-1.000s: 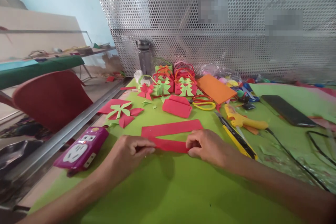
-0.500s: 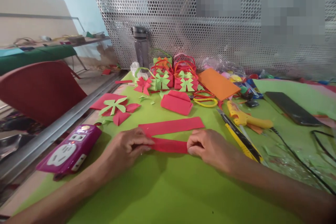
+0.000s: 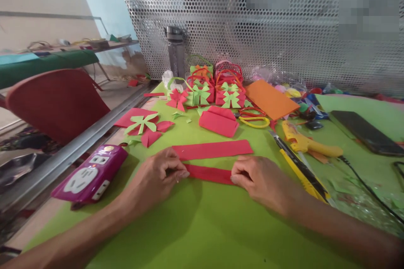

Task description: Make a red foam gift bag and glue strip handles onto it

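The red strip (image 3: 208, 174) lies flat on the green mat (image 3: 202, 227), just in front of a wider red band (image 3: 213, 150). Folding it cleanly seems to call for matched edges and a firm crease pressed against the mat, both ends pinned so it cannot skew. The left hand (image 3: 158, 176) pinches the strip's left end, fingers closed on it; the right hand (image 3: 257, 176) clamps the right end, knuckles up. Both forearms reach in low from the near edge. A purple power strip (image 3: 90, 174) sits left of the strip, a yellow knife (image 3: 299, 170) right.
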The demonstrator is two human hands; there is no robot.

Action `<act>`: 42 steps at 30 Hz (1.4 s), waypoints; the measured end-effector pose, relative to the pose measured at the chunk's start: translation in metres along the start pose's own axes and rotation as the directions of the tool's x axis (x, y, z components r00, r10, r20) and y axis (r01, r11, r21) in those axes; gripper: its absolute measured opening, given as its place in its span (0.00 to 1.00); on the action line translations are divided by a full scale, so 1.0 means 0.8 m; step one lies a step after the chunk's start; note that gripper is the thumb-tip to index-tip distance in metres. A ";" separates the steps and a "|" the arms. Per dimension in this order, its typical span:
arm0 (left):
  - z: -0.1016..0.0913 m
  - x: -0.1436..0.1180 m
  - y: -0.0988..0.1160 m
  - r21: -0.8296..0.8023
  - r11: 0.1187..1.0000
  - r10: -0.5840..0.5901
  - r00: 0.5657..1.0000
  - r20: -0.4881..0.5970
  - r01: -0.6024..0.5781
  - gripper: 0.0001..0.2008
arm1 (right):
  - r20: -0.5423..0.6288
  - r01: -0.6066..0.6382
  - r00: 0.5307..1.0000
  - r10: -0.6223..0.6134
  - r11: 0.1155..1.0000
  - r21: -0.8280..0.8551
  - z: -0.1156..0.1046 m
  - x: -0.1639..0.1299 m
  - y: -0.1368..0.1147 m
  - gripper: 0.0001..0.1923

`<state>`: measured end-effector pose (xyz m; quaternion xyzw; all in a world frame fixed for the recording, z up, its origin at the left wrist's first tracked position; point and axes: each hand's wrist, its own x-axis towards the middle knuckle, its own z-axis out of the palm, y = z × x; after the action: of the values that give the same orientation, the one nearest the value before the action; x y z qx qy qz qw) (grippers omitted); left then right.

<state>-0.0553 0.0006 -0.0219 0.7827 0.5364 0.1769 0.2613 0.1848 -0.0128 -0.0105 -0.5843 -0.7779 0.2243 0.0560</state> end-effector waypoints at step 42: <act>0.000 -0.004 0.003 0.201 0.979 -0.020 0.998 -0.057 0.031 0.12 | -0.004 -0.010 1.000 0.010 0.993 -0.121 0.001 -0.002 -0.007 0.12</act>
<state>-0.0548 -0.0030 -0.0205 0.7932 0.5685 0.1395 0.1680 0.1799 -0.0159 -0.0083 -0.5909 -0.7870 0.1758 0.0208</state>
